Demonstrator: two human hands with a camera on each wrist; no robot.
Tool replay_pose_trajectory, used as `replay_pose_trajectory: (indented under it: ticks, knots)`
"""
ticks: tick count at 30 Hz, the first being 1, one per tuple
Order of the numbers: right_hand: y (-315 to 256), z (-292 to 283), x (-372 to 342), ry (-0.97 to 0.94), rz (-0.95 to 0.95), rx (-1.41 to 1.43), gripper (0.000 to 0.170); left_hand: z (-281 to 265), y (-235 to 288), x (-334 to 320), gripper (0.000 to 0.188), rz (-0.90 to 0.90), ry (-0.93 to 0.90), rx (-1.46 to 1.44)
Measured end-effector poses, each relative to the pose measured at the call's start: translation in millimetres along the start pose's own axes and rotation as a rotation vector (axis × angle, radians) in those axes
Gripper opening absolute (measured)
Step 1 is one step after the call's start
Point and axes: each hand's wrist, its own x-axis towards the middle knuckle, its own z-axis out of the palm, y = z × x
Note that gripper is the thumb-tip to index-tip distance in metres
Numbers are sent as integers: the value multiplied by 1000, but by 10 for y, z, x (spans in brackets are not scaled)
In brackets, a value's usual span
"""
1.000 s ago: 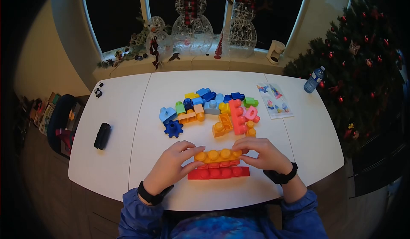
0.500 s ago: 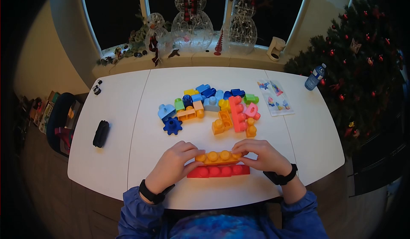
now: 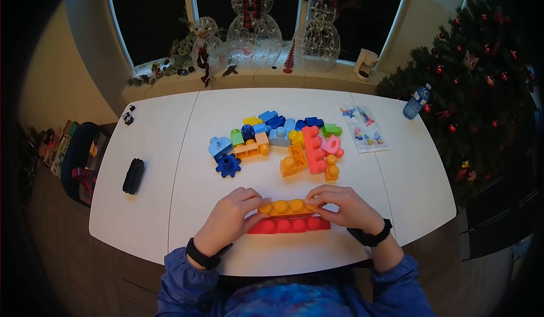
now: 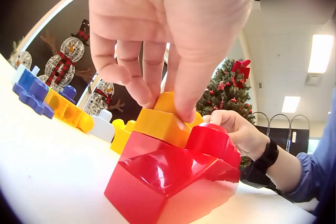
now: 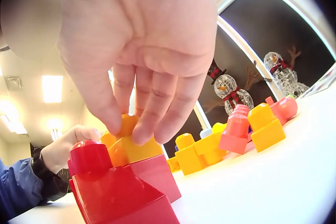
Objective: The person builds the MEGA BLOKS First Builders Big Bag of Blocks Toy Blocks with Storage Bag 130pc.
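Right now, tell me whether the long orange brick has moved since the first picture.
Yes: the long orange brick has moved nearer the red row.

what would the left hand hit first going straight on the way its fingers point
The orange brick the left hand pinches; beyond it, probably the red bricks, though depth is unclear.

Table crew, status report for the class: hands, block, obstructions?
Left hand pinching left end of orange block. Right hand pinching its right end. Red blocks alongside, nearer the person; nothing visibly in the way.
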Motion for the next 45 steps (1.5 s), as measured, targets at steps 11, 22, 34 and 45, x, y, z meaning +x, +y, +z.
replay_pose_trajectory:
  ticks: [11, 22, 34, 45]
  knots:
    - [-211, -67, -54, -33, 135, -33, 55, -60, 108, -63, 65, -77, -77, 8]
    - [-131, -27, -122, -137, 154, -191, 78, -12, 52, -138, 85, -126, -159, 28]
    - [252, -303, 313, 269, 424, -465, 30, -92, 156, -126, 77, -123, 39, 0]
    - [634, -200, 459, 144, 595, -448, 38, -120, 127, -186, 58, -78, 118, -3]
